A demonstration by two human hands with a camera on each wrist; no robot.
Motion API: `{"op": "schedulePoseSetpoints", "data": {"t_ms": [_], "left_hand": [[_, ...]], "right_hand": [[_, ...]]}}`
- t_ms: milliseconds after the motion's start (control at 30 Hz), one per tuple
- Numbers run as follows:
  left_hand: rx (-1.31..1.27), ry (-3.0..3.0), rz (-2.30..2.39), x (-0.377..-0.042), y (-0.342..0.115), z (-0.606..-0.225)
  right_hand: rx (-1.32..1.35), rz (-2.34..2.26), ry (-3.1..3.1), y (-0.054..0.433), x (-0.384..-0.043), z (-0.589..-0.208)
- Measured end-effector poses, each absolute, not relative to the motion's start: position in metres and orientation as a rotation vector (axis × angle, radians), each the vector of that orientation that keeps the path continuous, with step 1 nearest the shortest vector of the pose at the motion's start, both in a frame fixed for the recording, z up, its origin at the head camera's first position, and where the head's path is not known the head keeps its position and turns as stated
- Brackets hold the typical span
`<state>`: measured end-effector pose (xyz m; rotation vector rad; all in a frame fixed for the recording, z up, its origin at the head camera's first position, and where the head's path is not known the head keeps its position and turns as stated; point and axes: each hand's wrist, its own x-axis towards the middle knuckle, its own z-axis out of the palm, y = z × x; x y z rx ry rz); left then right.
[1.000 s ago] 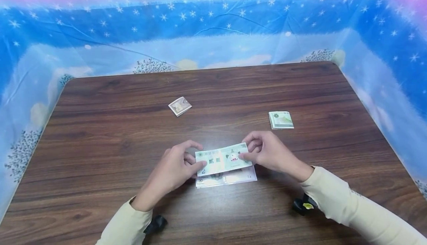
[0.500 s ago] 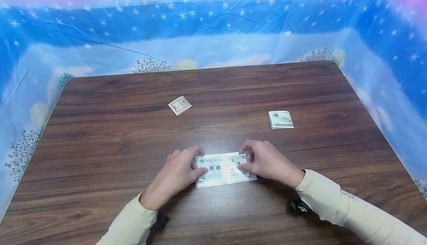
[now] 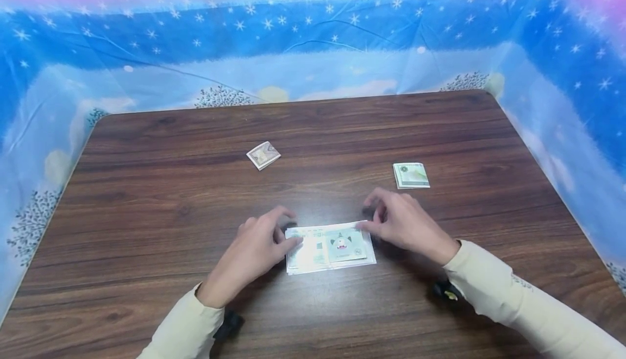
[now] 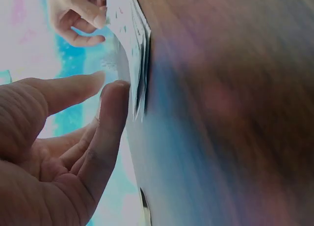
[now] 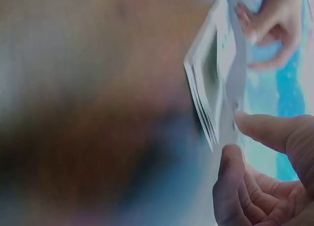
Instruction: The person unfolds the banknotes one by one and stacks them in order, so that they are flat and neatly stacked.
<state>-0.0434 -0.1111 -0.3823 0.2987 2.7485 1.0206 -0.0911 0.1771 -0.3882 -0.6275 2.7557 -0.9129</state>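
A flat stack of paper banknotes [image 3: 305, 256] lies on the table between my hands, glare washing over its left half. The top note is pale green with a small cartoon face [image 3: 340, 244]. My left hand [image 3: 259, 247] is at the stack's left end, thumb over the corner and index finger raised off it; in the left wrist view the fingertips [image 4: 117, 91] come right up to the notes' edge with no paper between them. My right hand [image 3: 406, 220] hovers at the top right corner, thumb and fingers apart. Several layered edges [image 5: 201, 103] show in the right wrist view.
A folded brownish banknote [image 3: 264, 155] lies farther back, left of the middle. Another folded one, green [image 3: 412, 176], lies beyond my right hand. The dark wood table [image 3: 171, 185] is bordered by a blue and pink patterned cloth [image 3: 303, 27].
The green note has come down flat onto the stack. Both hands pressed it there, then the fingers loosened; my right hand has drawn back up and to the right.
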Motion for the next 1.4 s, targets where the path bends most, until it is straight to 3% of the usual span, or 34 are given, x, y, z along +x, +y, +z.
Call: {"op": "schedulePoseSetpoints", "data": {"t_ms": [600, 1000, 1400], "left_hand": [[0.164, 2.579, 1.338, -0.043, -0.123, -0.377], [0.143, 2.555, 1.359, -0.043, -0.126, -0.377], [0.144, 2.534, 1.391, -0.044, -0.125, -0.376]], "right_hand": [[-0.129, -0.727, 2.949, 0.251, -0.158, -0.386], [-0.067, -0.703, 2.851, 0.259, -0.170, -0.395], [-0.084, -0.857, 2.866, 0.250, -0.163, -0.389]]}}
